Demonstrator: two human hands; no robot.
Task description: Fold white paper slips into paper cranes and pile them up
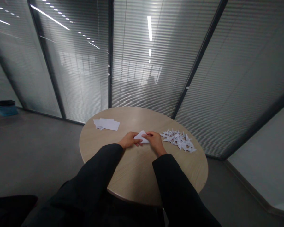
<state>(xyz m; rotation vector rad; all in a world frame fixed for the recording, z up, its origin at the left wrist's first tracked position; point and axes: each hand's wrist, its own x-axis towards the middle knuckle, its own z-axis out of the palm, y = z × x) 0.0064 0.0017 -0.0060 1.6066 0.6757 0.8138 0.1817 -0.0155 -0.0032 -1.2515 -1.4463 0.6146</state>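
A folded white paper triangle (141, 137) lies on the round wooden table (132, 170), pinched between both hands. My left hand (129, 140) presses its left corner with the fingertips. My right hand (155, 142) holds its right side, fingers lying over the fold. To the left, a loose stack of white paper sheets (106, 124) rests on the tabletop. To the right, nearest my right hand, lies a heap of small folded paper figures (178, 139), possibly cranes, several deep.
Glass partition walls with slatted blinds (142, 69) curve behind the table, with dark metal frames. A blue bin (4, 108) stands on the grey floor at the far left. A dark object (10, 208) sits low at the lower left.
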